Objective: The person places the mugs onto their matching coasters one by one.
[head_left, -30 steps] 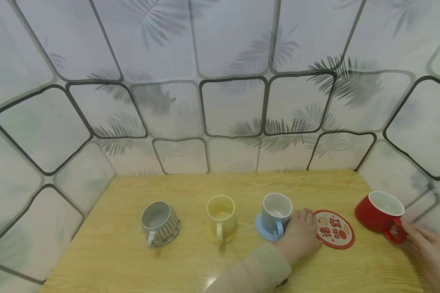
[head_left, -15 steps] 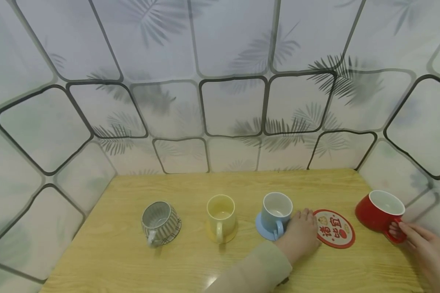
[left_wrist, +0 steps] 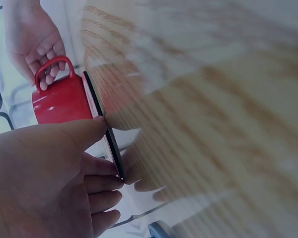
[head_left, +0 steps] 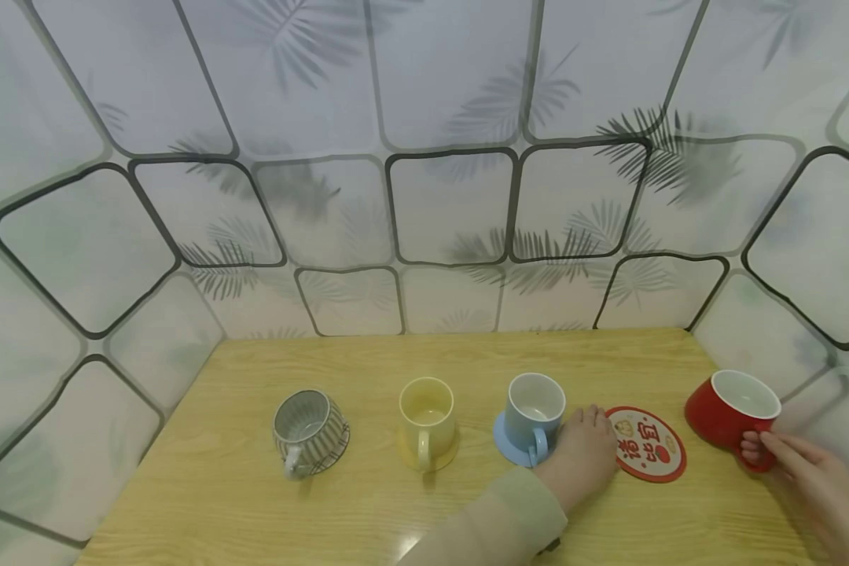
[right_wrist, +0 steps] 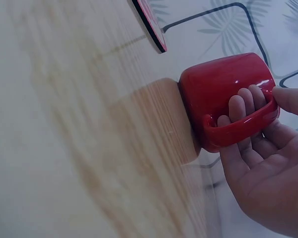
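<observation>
My right hand (head_left: 814, 472) holds a red mug (head_left: 714, 413) with a white inside by its handle. In the right wrist view, fingertips (right_wrist: 237, 107) poke through the handle and the thumb lies at its top. The mug stands upright on the table at the far right. My left hand (head_left: 583, 456) is at the left edge of a round red-rimmed coaster (head_left: 647, 444) with red characters. In the left wrist view, thumb and forefinger span that coaster's rim (left_wrist: 114, 151), and the other fingers extend beside it. The coaster lies flat, bare on top.
Left of my left hand, a blue mug (head_left: 527, 424) stands on a blue coaster (head_left: 504, 448). Further left are a yellow mug (head_left: 424, 417) on a yellow coaster (head_left: 403, 460) and a striped grey cup (head_left: 311, 432). Patterned cloth walls (head_left: 446, 208) enclose the wooden table (head_left: 368, 519).
The fingers of my right hand have slipped further through the red mug's handle. The mug, the coaster and my left hand have stayed nearly in place.
</observation>
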A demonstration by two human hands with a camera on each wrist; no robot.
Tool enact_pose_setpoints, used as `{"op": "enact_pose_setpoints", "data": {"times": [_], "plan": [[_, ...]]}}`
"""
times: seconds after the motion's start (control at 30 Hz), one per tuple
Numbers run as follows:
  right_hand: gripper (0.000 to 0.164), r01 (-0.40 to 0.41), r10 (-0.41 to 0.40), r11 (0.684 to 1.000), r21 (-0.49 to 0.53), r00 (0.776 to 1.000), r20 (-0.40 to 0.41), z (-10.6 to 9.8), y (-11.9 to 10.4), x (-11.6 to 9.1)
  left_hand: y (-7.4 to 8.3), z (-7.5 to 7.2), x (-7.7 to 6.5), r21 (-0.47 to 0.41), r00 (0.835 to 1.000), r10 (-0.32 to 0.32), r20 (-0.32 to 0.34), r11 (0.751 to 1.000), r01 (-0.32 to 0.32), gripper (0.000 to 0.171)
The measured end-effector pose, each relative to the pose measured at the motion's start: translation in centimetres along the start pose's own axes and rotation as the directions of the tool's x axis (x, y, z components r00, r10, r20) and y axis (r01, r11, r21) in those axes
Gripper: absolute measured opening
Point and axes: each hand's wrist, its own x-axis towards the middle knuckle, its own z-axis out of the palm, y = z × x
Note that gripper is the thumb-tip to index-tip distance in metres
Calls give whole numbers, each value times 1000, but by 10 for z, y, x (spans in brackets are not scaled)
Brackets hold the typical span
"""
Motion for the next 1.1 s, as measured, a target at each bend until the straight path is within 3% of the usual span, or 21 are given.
{"op": "enact_pose_setpoints", "data": {"times": [0.37,0.63,0.8,1.1], "plan": [[21,5,-8,998,60,999,53,4,-1,-8,0,-2,0,-65,1000,0,21,998,1,69],[18,-30,29,997,71,999,14,13,-3,-11,-1,-4,-1,-13,1000,10,8,1000,-10,64],[16,-78,81,994,73,996,-29,16,-4,-9,-1,-3,0,-12,1000,11,-11,1000,-12,58],[14,-81,86,988,128,996,-36,18,-2,-7,-1,-4,1,-29,1000,14,-21,999,-14,58]]}}
